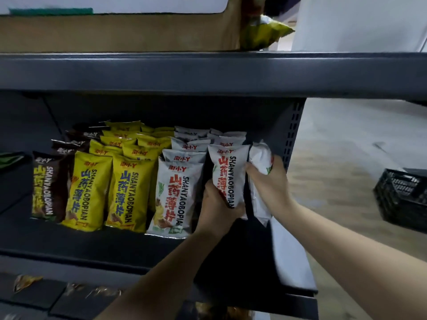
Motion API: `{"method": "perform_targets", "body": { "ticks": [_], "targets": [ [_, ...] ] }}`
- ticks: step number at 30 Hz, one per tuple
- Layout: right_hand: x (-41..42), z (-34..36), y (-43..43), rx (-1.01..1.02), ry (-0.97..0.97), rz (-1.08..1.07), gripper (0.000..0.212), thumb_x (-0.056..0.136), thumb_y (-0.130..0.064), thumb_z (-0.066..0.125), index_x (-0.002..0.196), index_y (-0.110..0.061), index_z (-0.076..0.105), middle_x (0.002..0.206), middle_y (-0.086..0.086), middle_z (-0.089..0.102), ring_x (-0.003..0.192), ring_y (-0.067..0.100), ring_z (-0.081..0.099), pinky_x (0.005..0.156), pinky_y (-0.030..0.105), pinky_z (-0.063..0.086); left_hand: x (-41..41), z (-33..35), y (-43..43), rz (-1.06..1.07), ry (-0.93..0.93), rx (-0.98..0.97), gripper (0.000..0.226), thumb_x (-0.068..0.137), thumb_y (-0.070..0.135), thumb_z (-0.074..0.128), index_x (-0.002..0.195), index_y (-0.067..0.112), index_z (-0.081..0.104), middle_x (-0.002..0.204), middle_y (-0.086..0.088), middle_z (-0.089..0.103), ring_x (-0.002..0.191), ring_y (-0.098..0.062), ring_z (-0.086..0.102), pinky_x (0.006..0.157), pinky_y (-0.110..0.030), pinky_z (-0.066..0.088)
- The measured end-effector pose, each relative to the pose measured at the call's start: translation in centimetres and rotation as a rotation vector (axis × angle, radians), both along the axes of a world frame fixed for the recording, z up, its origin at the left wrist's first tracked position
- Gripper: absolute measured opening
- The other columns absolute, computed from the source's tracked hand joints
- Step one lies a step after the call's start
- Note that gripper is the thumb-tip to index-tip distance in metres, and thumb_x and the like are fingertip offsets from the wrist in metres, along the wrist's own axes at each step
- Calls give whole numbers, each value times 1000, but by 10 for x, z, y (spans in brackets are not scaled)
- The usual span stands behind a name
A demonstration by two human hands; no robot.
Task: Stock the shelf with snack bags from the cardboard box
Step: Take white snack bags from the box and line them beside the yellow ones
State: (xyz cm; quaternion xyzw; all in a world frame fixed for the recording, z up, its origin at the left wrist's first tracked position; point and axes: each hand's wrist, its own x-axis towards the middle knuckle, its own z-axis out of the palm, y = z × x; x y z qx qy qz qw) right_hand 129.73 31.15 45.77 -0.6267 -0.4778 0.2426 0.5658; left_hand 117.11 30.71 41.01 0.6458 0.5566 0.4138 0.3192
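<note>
White packet up front: we see the left hand [217, 204] wrapped round the lower half of a white snack bag [227, 172], which stands upright with its red lettering facing us, at the right end of the dark grey shelf [208, 72].

And what do we make of the right hand?

We've got the right hand [270, 183] clutching a second white bag [260, 158], turned edge-on, just beside the first and close to the perforated side panel [293, 135].

What do we have alongside them?

We count rows running back: more white bags [175, 195], then yellow bags [87, 192], then brown bags [49, 190] at the far left, all upright.

Where do we find the cardboard box?

We spot the cardboard box [115, 33] on the level above, with a yellow-green bag [265, 33] at its right corner. We also see a black crate [402, 197] on the floor, well to the right.
</note>
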Motion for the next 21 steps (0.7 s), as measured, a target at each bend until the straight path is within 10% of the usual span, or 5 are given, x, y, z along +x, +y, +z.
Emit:
{"method": "perform_targets", "body": {
  "ticks": [8, 21],
  "targets": [
    [4, -16, 17, 41, -35, 25, 60, 87, -37, 64, 134, -11, 38, 110, -3, 53, 100, 14, 51, 74, 24, 37, 18, -10, 32, 150, 170, 94, 57, 80, 22, 68, 119, 3, 31, 121, -18, 52, 115, -32, 51, 85, -30, 42],
    [-22, -20, 52, 44, -73, -28, 63, 79, -48, 71, 121, -13, 39, 112, -5, 44, 102, 11, 45, 81, 32, 41, 22, -27, 41, 218, 278, -51, 91, 78, 44, 65, 141, 4, 13, 135, -20, 44, 124, -33, 47, 96, -35, 41]
  ]
}}
